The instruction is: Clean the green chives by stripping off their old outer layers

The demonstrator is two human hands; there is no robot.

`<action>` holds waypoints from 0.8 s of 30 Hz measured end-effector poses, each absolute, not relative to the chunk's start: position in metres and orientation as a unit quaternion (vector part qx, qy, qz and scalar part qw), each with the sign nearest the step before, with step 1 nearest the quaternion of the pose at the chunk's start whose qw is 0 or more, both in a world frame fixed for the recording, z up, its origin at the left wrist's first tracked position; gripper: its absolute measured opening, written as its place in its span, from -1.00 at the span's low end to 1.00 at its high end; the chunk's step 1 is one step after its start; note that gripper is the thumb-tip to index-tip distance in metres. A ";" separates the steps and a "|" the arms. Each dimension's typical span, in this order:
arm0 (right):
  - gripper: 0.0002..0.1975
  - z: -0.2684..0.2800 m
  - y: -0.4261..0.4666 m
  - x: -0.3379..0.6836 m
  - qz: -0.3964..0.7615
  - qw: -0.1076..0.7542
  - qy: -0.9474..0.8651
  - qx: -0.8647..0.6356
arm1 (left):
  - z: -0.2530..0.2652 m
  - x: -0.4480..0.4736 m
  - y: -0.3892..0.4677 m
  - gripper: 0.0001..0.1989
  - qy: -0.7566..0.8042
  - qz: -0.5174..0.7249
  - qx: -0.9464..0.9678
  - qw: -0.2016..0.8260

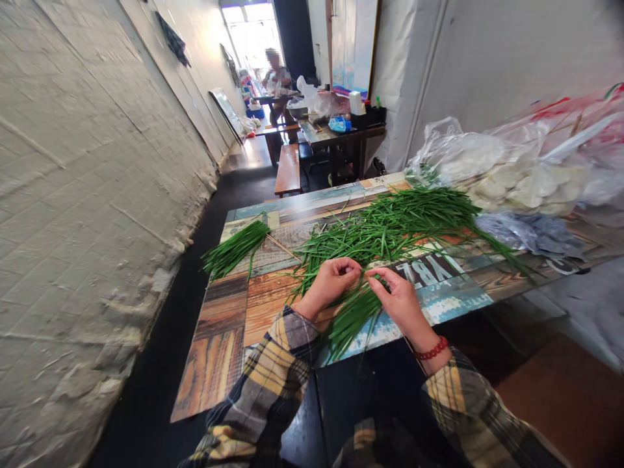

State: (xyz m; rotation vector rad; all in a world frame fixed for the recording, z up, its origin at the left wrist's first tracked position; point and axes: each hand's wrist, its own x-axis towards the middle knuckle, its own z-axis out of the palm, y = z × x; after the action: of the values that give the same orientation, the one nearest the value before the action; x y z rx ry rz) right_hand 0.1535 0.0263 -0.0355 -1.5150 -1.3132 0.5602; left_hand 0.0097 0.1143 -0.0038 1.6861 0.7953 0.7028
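Note:
My left hand [336,281] and my right hand [397,296] meet at the fingertips over the table, both closed in a pinch. Between them is the upper end of a small bunch of garlic chives [355,320], whose green leaves hang down toward the table's near edge. Exactly which strands each hand grips is too small to tell. Just behind my hands lies a large loose heap of garlic chives [390,224]. To the left rests a neat bundle of chives [236,248], with a thin wooden stick [283,246] poking out of its right end. Another thin stick shows beside my right wrist.
Clear plastic bags [526,172] with pale round pieces stand on the right of the patterned wooden table [219,351]. Farther off are a bench [288,169], a second table with bags and boxes, and a seated person [275,71]. A white wall [97,195] runs along the left.

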 end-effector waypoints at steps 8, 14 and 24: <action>-0.75 -0.034 0.026 0.153 0.228 0.502 -0.542 -0.634 | -0.003 0.010 0.113 -0.81 0.336 0.300 0.703 0.551; -0.75 -0.035 0.027 0.153 0.219 0.502 -0.545 -0.635 | 0.001 0.010 0.111 -0.84 0.334 0.303 0.705 0.547; -0.76 -0.036 0.027 0.153 0.222 0.503 -0.540 -0.636 | -0.001 0.011 0.112 -0.88 0.326 0.309 0.722 0.527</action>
State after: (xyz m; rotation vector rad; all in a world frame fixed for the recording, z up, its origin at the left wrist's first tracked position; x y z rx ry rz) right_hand 0.1534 0.0272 -0.0359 -1.5369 -1.3048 0.5368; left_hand 0.0113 0.1120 -0.0008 1.7252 0.7801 0.7381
